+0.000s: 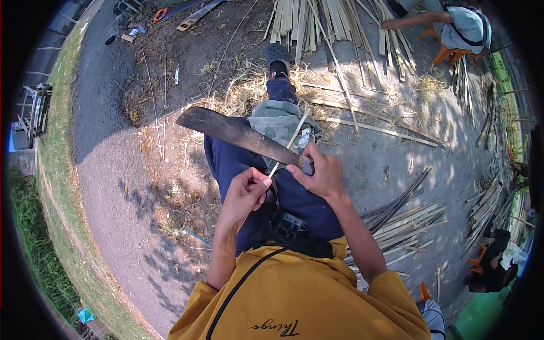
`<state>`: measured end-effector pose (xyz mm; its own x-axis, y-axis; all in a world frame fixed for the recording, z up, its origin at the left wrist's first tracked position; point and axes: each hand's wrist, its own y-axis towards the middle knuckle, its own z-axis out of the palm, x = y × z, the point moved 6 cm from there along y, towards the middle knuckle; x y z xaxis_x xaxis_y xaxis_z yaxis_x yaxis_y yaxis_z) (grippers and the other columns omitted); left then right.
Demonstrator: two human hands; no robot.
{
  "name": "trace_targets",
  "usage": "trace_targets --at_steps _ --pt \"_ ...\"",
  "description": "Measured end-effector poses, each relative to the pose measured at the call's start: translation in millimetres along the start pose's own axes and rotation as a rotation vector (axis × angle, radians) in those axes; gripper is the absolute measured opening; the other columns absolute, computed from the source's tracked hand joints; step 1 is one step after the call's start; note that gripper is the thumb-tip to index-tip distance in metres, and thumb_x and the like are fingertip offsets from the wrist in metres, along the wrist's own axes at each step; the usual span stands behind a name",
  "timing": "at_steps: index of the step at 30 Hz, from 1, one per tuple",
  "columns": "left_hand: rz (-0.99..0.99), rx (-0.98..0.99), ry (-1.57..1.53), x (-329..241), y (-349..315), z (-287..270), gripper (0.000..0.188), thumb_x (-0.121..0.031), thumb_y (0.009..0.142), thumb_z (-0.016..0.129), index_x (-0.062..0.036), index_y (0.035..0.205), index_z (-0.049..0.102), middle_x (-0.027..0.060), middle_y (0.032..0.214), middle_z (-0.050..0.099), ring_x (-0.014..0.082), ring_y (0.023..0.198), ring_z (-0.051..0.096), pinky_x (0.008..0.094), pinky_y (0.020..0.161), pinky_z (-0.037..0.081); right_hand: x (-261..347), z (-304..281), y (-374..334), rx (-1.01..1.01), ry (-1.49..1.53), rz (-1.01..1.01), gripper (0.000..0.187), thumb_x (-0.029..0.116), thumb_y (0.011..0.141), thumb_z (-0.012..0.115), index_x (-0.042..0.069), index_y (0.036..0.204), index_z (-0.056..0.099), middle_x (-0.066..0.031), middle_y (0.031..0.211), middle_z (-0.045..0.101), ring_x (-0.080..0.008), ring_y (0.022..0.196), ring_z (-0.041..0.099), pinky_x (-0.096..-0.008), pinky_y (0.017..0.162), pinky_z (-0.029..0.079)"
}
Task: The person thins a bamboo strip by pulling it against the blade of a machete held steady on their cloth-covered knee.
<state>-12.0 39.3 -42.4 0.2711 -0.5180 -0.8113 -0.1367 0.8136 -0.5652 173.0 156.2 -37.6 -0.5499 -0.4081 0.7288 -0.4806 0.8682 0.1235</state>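
Note:
My right hand (323, 174) is wrapped round the handle of a machete (238, 131), whose broad dark blade points to the left across my thighs. Between the thumb and fingers of my left hand (247, 192) is a thin pale bamboo strip (294, 133). The strip slants up and to the right, passing by the blade near the handle. A green patterned cloth (277, 120) lies over my leg beneath the blade. Whether the blade's edge touches the strip cannot be made out.
Split bamboo slats (317, 22) fan out at the far side, and another pile of slats (405, 226) lies at my right. Curled shavings (238, 90) cover the ground near my foot. Handsaws (198, 16) lie far left. A person (462, 28) sits on an orange stool (447, 54) at far right.

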Motion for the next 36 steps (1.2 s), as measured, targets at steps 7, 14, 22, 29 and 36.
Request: trace_targets --at_steps 7,14,22,29,36 --pt "0.052 -0.044 -0.029 1 13 12 0.012 -0.011 0.103 0.072 -0.0010 0.101 0.066 -0.0052 0.075 0.056 0.0011 0.059 0.046 0.0210 0.050 0.034 2 -4 0 -0.041 0.061 -0.056 0.051 0.053 0.086 0.082 0.007 0.094 0.061 -0.0098 0.065 0.062 -0.0301 0.055 0.065 -0.0410 0.055 0.048" --pt "0.458 -0.341 0.444 -23 21 31 0.010 0.000 0.098 0.069 0.0058 0.105 0.067 0.0005 0.085 0.067 0.0036 0.066 0.059 0.0231 0.059 0.049 3 -4 2 0.012 0.011 -0.069 0.053 0.055 0.086 0.082 0.007 0.094 0.061 -0.0097 0.063 0.061 -0.0313 0.056 0.066 -0.0418 0.054 0.047" --pt "0.141 -0.137 -0.083 7 9 21 0.011 -0.008 0.102 0.071 -0.0035 0.096 0.063 -0.0058 0.072 0.052 0.0020 0.055 0.042 0.0221 0.047 0.028 4 -3 4 0.025 -0.007 -0.005 0.051 0.056 0.087 0.079 0.009 0.094 0.059 -0.0110 0.064 0.063 -0.0353 0.059 0.068 -0.0450 0.056 0.049" --pt "-0.073 0.001 -0.271 25 -20 5 0.014 -0.012 0.105 0.068 -0.0077 0.094 0.061 -0.0080 0.068 0.045 0.0002 0.051 0.031 0.0211 0.044 0.019 2 1 8 0.032 0.026 0.026 0.051 0.055 0.088 0.078 0.008 0.093 0.058 -0.0141 0.066 0.064 -0.0399 0.063 0.068 -0.0473 0.058 0.049" --pt "-0.025 -0.034 -0.269 25 -24 7 0.011 -0.010 0.105 0.067 -0.0057 0.097 0.062 -0.0063 0.071 0.048 -0.0004 0.052 0.033 0.0206 0.044 0.020 4 0 8 0.070 -0.011 0.076 0.051 0.054 0.089 0.078 0.008 0.093 0.058 -0.0145 0.066 0.063 -0.0409 0.064 0.068 -0.0481 0.058 0.049"
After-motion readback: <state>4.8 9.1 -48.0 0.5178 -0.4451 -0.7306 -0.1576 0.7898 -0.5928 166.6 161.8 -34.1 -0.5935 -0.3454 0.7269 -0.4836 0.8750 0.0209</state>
